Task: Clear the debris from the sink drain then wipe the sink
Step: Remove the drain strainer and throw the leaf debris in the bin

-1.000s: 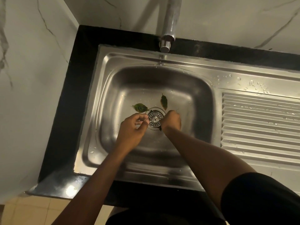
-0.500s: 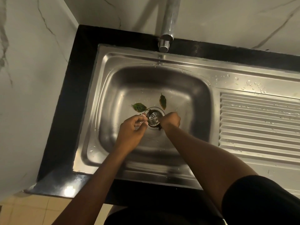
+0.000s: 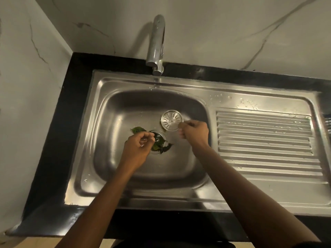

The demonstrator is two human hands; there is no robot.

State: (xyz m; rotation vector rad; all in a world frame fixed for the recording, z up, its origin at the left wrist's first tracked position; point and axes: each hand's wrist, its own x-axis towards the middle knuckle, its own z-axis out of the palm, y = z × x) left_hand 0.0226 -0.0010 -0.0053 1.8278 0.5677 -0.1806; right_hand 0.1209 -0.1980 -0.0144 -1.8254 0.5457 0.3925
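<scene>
My right hand (image 3: 194, 133) pinches the round slotted steel strainer cover (image 3: 172, 120) by its rim, clear of the drain; left hand (image 3: 138, 146), fingers curled w/ nothing visibly gripped, hovers over wet green leaves (image 3: 159, 143) clogging the opening: limp, light, prob. slippery, so pinch at stems.

Both forearms are bare from the bottom edge up to the wrists, with no watch, band or ring showing on either. The left hand (image 3: 137, 148) and right hand (image 3: 194, 134) wear no gloves. A dark garment (black, as far as the dim light tells) shows at the bottom edge between the arms.
</scene>
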